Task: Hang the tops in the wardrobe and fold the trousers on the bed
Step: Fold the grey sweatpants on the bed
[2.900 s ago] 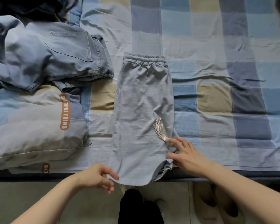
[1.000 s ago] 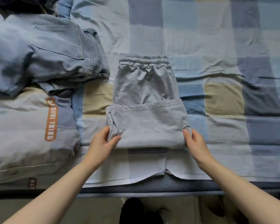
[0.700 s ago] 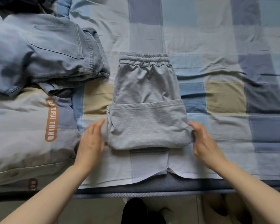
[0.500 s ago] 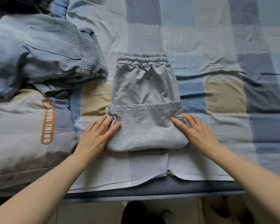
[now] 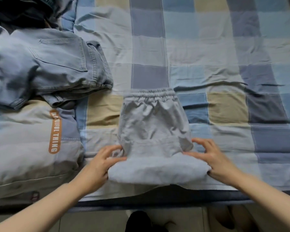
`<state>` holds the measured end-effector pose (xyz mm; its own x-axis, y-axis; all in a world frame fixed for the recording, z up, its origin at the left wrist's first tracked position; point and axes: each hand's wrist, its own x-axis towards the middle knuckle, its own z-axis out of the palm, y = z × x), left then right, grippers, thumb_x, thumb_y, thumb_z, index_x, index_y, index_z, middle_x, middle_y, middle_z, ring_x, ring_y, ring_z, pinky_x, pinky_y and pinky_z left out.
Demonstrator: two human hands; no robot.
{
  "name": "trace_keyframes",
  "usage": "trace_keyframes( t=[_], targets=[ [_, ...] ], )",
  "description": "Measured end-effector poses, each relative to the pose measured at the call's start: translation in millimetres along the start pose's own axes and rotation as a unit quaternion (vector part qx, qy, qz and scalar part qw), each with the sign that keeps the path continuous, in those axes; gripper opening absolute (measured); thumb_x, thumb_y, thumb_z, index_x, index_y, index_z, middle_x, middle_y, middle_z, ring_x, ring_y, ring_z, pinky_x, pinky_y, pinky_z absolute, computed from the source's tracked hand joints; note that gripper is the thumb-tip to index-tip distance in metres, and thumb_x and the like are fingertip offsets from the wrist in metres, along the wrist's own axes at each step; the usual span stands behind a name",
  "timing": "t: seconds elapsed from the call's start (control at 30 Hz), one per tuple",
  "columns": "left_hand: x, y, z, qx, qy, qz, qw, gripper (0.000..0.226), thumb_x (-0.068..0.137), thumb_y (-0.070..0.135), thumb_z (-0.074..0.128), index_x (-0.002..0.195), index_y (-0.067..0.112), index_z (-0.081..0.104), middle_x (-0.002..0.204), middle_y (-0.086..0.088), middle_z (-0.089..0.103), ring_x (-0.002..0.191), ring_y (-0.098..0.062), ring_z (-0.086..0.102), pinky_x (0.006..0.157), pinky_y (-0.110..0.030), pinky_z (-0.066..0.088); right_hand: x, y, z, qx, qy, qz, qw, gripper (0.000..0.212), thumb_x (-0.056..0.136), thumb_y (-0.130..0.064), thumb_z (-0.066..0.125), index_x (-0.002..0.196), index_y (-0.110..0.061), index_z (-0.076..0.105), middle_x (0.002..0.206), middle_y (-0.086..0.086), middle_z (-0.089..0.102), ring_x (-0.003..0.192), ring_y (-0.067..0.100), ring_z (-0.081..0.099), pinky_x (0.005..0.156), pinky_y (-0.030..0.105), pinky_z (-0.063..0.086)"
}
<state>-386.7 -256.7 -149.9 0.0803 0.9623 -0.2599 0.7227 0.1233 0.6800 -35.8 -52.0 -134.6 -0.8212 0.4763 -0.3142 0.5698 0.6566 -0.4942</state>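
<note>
Grey trousers (image 5: 153, 124) with an elastic waistband lie folded on the checked bed sheet (image 5: 224, 56), near the bed's front edge. Their lower part forms a thick folded roll along the near side. My left hand (image 5: 101, 162) grips the left end of that fold, fingers curled into the cloth. My right hand (image 5: 211, 157) grips the right end the same way, thumb tucked under the roll. Light blue jeans (image 5: 45, 64) lie loosely folded at the left.
A pillow (image 5: 28, 148) with an orange label lies at the left, partly under the jeans. Dark clothing (image 5: 18, 10) is heaped at the top left corner. The bed's dark front edge (image 5: 157, 200) runs below my hands, with floor and slippers beneath.
My hands went from lying flat on the fold to gripping its two ends. The folded lower part has bunched up and sits nearer the front edge. The view has tilted.
</note>
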Motion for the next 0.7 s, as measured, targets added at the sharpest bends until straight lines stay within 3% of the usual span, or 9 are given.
trace_keyframes(
  t=[0.13, 0.2, 0.27, 0.33, 0.4, 0.47, 0.53, 0.6, 0.7],
  targets=[
    [-30.3, 31.1, -7.8, -0.127, -0.131, -0.042, 0.982, 0.038, 0.094, 0.024, 0.062, 0.095, 0.062, 0.064, 0.143, 0.025, 0.028, 0.135, 0.004, 0.022, 0.11, -0.02, 0.026, -44.8, -24.1, -15.8, 0.095, -0.072, -0.03, 0.992, 0.04, 0.075, -0.02, 0.057, 0.11, -0.039, 0.067, 0.149, -0.012, 0.032, 0.131, 0.01, 0.029, 0.105, 0.024, 0.03],
    [-27.4, 37.6, -18.7, -0.219, -0.144, -0.11, 0.959, 0.043, 0.092, 0.015, 0.063, 0.096, 0.057, 0.066, 0.142, 0.02, 0.037, 0.132, 0.005, 0.033, 0.109, -0.019, 0.026, -46.3, -31.6, -23.3, 0.178, -0.043, 0.011, 0.983, 0.037, 0.075, -0.013, 0.06, 0.105, -0.033, 0.069, 0.143, -0.011, 0.043, 0.13, 0.003, 0.035, 0.105, 0.018, 0.029],
    [-15.0, 36.2, -25.1, -0.331, -0.102, -0.185, 0.92, 0.036, 0.091, 0.006, 0.063, 0.109, 0.036, 0.07, 0.13, 0.004, 0.06, 0.118, -0.005, 0.056, 0.102, -0.027, 0.042, -35.0, -37.8, -27.1, 0.277, 0.03, 0.105, 0.955, 0.036, 0.08, 0.002, 0.061, 0.097, -0.029, 0.067, 0.11, -0.019, 0.066, 0.105, -0.011, 0.053, 0.091, 0.011, 0.039],
    [5.9, 32.0, -27.6, -0.396, -0.035, -0.252, 0.882, 0.02, 0.094, 0.008, 0.06, 0.104, 0.016, 0.074, 0.109, -0.01, 0.073, 0.103, -0.015, 0.067, 0.09, -0.032, 0.053, -12.8, -38.6, -25.7, 0.352, 0.089, 0.202, 0.91, 0.035, 0.085, 0.008, 0.062, 0.068, -0.022, 0.062, 0.065, -0.015, 0.062, 0.065, -0.01, 0.051, 0.065, 0.018, 0.042],
    [28.7, 27.2, -27.0, -0.46, 0.039, -0.317, 0.829, 0.018, 0.092, 0.021, 0.061, 0.101, 0.011, 0.073, 0.103, -0.01, 0.075, 0.104, -0.025, 0.068, 0.082, -0.033, 0.055, 17.9, -37.6, -23.5, 0.397, 0.151, 0.268, 0.864, 0.031, 0.093, -0.006, 0.057, 0.063, -0.012, 0.05, 0.061, -0.001, 0.045, 0.06, 0.003, 0.039, 0.06, 0.031, 0.031],
    [47.3, 21.9, -24.2, -0.491, 0.091, -0.346, 0.794, 0.043, 0.079, 0.043, 0.071, 0.112, 0.016, 0.066, 0.107, -0.005, 0.074, 0.103, -0.024, 0.069, 0.076, -0.032, 0.052, 49.3, -34.4, -20.1, 0.446, 0.186, 0.312, 0.818, 0.029, 0.099, -0.023, 0.049, 0.077, -0.004, 0.053, 0.073, 0.01, 0.046, 0.071, 0.013, 0.042, 0.067, 0.034, 0.032],
    [59.1, 19.8, -16.4, -0.448, 0.119, -0.361, 0.809, 0.063, 0.069, 0.048, 0.08, 0.121, 0.024, 0.054, 0.109, 0.006, 0.07, 0.1, -0.012, 0.067, 0.073, -0.027, 0.05, 74.4, -32.6, -8.8, 0.45, 0.14, 0.363, 0.804, 0.036, 0.1, -0.034, 0.045, 0.108, -0.001, 0.057, 0.105, 0.012, 0.059, 0.098, 0.018, 0.054, 0.085, 0.035, 0.039],
    [65.5, 21.0, -5.6, -0.394, 0.149, -0.38, 0.824, 0.063, 0.072, 0.043, 0.082, 0.12, 0.028, 0.045, 0.109, 0.014, 0.061, 0.097, -0.005, 0.061, 0.074, -0.024, 0.048, 86.7, -31.4, 10.8, 0.363, 0.104, 0.4, 0.835, 0.041, 0.097, -0.038, 0.05, 0.117, -0.003, 0.053, 0.123, 0.014, 0.058, 0.116, 0.028, 0.053, 0.093, 0.034, 0.039],
    [70.3, 26.5, 4.7, -0.352, 0.224, -0.357, 0.836, 0.024, 0.087, 0.036, 0.069, 0.106, 0.031, 0.055, 0.103, 0.013, 0.062, 0.095, -0.004, 0.061, 0.078, -0.024, 0.048, 89.8, -33.8, 20.3, 0.279, 0.192, 0.375, 0.863, 0.025, 0.098, -0.032, 0.048, 0.094, -0.008, 0.046, 0.095, 0.016, 0.058, 0.094, 0.034, 0.054, 0.069, 0.031, 0.029]
  ],
)
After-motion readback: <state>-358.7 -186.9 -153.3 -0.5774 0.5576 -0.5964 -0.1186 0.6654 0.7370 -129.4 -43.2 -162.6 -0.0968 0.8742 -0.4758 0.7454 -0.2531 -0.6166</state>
